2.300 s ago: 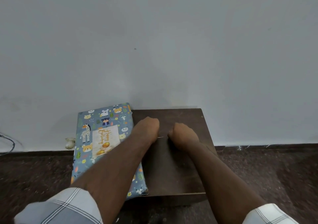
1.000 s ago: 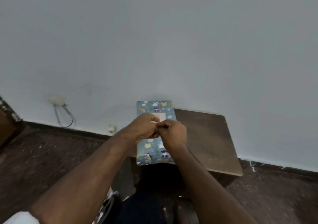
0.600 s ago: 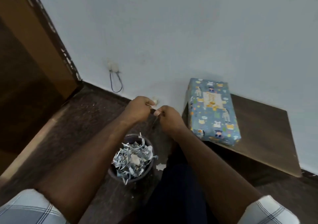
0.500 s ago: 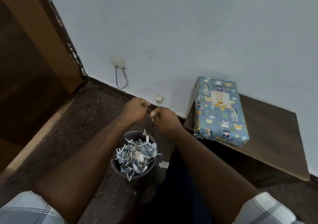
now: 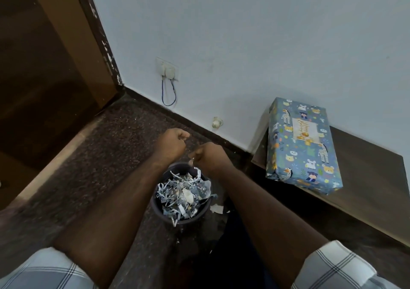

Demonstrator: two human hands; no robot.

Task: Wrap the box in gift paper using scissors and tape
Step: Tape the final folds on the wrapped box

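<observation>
Both hands hang over a dark waste bin (image 5: 158, 206) on the floor. Left hand (image 5: 170, 144) is curled into a fist with the thumb against the forefinger; whether anything sits between them cannot be told. Right hand (image 5: 209, 157) is also curled, and its fingertips pinch a small pale scrap (image 5: 191, 161) just above the bin's far rim. The two hands are near each other but apart.

The bin is heaped with shredded strips of blue patterned paper (image 5: 182, 194), some poking over its rim. One small white scrap of paper (image 5: 217, 208) lies on the floor just beside the bin's right side.

The box (image 5: 302, 146), fully covered in blue gift paper printed with animals and a pale greeting label on top, lies flat on the left end of the low dark wooden desk (image 5: 366, 191), its far end touching or almost touching the wall and its left edge overhanging the desk's left edge. It is well apart from both hands.

Checked sleeves show at the bottom corners.
</observation>
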